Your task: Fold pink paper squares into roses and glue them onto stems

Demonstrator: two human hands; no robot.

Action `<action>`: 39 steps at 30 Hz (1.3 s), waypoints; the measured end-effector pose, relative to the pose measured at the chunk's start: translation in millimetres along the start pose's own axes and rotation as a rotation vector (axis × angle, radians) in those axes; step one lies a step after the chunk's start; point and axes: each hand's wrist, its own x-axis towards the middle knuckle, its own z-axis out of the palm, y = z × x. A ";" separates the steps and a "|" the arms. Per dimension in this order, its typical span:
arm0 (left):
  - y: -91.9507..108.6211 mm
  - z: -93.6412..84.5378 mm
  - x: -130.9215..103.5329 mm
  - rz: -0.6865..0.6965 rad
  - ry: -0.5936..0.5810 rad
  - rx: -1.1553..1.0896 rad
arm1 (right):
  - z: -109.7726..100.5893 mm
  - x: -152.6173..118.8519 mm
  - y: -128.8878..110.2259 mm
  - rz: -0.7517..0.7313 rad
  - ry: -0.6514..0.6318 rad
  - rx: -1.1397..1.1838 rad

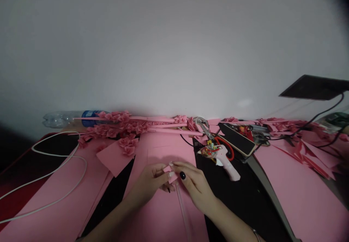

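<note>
A small folded piece of pink paper (172, 177) is pinched between the fingertips of my left hand (152, 179). My right hand (194, 184) closes on the same piece from the other side, its fingers bent over the top edge. Below both hands a thin pink stick or rolled paper stem (183, 211) runs down toward me; whether it joins the folded piece is hidden. Underneath lies a large pink paper sheet (152, 216). To the right of my right hand rests a pink glue gun (227, 163), its nozzle end decorated with colourful bits.
Along the wall lie pink paper flowers (128, 145), scissors (204, 127), a phone (240, 140) and a plastic bottle (61, 119). A white cable (84, 169) loops at left. More pink sheets (297, 183) lie right, under a dark flat panel (313, 87).
</note>
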 end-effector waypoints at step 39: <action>-4.2 -1.6 0.1 0.152 0.098 0.186 | 6.5 -0.6 8.2 0.264 0.176 0.118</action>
